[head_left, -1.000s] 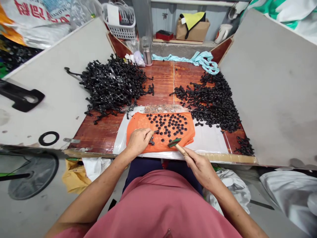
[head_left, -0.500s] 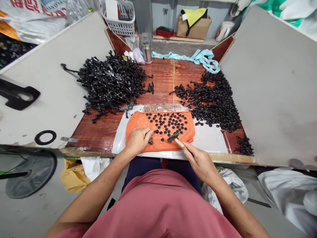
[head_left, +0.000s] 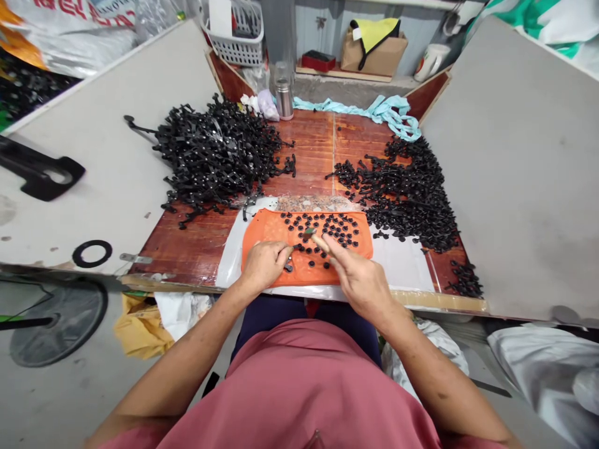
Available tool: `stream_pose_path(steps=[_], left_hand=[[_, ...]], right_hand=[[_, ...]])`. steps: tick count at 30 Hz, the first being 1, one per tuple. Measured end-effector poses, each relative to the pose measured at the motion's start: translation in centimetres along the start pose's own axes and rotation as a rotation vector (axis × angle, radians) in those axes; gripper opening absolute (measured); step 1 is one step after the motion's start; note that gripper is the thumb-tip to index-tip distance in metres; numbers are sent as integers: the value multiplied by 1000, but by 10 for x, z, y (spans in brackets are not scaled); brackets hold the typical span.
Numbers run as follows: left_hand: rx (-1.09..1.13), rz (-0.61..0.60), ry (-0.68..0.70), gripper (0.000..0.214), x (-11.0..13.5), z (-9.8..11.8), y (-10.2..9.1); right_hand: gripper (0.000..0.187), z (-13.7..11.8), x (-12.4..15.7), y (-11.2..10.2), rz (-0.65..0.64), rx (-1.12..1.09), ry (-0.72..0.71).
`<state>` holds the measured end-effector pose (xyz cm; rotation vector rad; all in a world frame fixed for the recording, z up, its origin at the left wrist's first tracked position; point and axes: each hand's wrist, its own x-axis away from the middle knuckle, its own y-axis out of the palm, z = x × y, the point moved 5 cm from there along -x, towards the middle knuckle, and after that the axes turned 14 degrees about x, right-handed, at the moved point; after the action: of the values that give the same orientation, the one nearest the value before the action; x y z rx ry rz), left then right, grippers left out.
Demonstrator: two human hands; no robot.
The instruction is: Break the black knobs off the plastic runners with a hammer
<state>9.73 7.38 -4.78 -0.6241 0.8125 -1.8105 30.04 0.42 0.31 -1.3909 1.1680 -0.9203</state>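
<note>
The left hand's fingers (head_left: 282, 254) are drawn together, thumb against forefinger, pinching a black part (head_left: 297, 247) that pokes out at their tips; how much the hand hides cannot be told. The right hand's fingers (head_left: 335, 248) are wrapped round the handle of a tool (head_left: 319, 242), whose dark green head points away from them, over the orange cloth (head_left: 255, 232); whether it touches anything is unclear. Black studs (head_left: 311, 264) dot the cloth, between the two hands' fingers and just beyond them. The cloth lies under the left fingers, on a white sheet (head_left: 406, 262) on the worktop (head_left: 309, 140). One black heap (head_left: 215, 156) sits beyond the left fingers, leftward; another pile (head_left: 414, 199) spreads beyond the right ones, rightward.
</note>
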Motion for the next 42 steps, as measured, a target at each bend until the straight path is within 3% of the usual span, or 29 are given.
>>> stream_pose_path(steps=[2, 7, 13, 16, 22, 28, 35, 39, 42], left_hand=[[7, -3, 12, 38, 0, -1, 0], [-16, -6, 10, 38, 0, -5, 2], [33, 30, 5, 39, 1, -5, 3], [63, 35, -11, 37, 2, -4, 2], [58, 19, -11, 37, 4, -2, 3], [-39, 9, -4, 37, 3, 2, 3], [-140, 18, 49, 39, 4, 8, 2], [-134, 8, 35, 38, 3, 6, 3], [-112, -2, 35, 40, 3, 3, 5]], right_hand=[[55, 2, -3, -2, 43, -24, 12], [54, 4, -10, 11, -146, 138, -18], [53, 14, -7, -16, 51, -151, 48], [53, 19, -4, -19, 36, -183, 69], [51, 24, 3, -4, -3, -176, 99], [54, 21, 8, -2, -31, -216, 56], [54, 4, 5, -10, 2, -98, -2], [54, 0, -1, 6, -126, 58, -18], [54, 0, -3, 5, -53, 25, -7]])
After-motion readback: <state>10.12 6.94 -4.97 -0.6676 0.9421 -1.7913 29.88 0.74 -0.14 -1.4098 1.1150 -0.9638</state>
